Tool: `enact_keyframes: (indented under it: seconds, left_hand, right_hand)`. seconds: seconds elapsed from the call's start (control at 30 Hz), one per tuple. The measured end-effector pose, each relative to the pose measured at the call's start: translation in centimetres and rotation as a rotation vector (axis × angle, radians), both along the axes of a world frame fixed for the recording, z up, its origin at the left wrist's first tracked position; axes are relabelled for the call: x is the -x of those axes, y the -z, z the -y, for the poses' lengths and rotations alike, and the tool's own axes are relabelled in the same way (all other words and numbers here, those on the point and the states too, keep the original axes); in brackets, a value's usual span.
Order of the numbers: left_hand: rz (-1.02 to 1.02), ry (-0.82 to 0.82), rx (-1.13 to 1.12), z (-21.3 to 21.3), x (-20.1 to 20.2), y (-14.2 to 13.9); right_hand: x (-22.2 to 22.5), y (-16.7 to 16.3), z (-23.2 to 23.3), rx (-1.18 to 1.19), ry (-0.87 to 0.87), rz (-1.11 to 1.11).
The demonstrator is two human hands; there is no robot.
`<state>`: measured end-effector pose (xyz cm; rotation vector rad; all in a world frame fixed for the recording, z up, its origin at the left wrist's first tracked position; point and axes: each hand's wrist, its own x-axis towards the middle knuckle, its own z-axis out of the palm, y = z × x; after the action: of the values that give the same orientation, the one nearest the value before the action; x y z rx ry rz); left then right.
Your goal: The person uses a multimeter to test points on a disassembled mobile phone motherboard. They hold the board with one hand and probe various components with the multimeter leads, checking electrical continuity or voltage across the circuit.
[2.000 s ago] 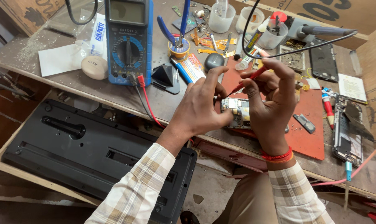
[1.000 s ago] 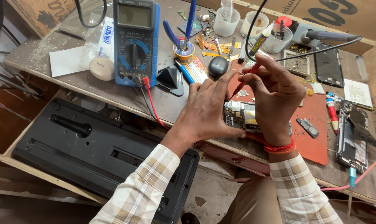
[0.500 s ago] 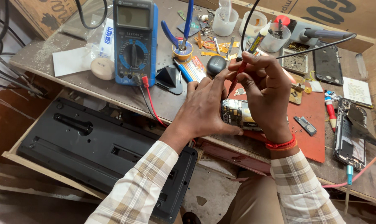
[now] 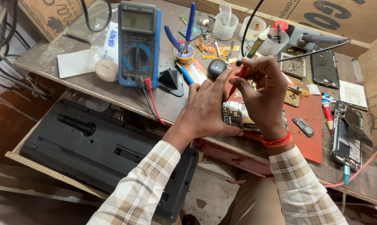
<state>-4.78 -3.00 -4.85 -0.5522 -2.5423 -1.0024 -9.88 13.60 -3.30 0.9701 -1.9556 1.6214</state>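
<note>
The opened phone circuit board (image 4: 238, 116) lies flat on the red mat (image 4: 309, 125) near the front edge of the surface (image 4: 72, 79), shiny shields and small parts up. To probe it well, the tip should come down steadily on one contact while the board is kept from sliding. The left hand (image 4: 205, 110) rests against the board, fingers loosely curved; the right hand (image 4: 265, 89) pinches a red probe (image 4: 241, 73) above it. A blue multimeter (image 4: 137, 43) stands to the left

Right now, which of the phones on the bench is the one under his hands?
The opened phone on the red mat, directly beneath both hands; the other two lie untouched farther right.
</note>
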Motion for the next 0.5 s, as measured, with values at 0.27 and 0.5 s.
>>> enact_keyframes:
  seconds: [0.27,0.5]
  left_hand:
    - [-0.025,-0.015,0.013,0.0,0.2,0.2]
    - [-0.012,-0.002,-0.002,0.1,0.0,0.0]
  right_hand:
    - [0.1,-1.5,-0.2,-0.007,-0.156,0.244]
    - [0.4,-0.8,-1.1,-0.077,-0.007,0.045]
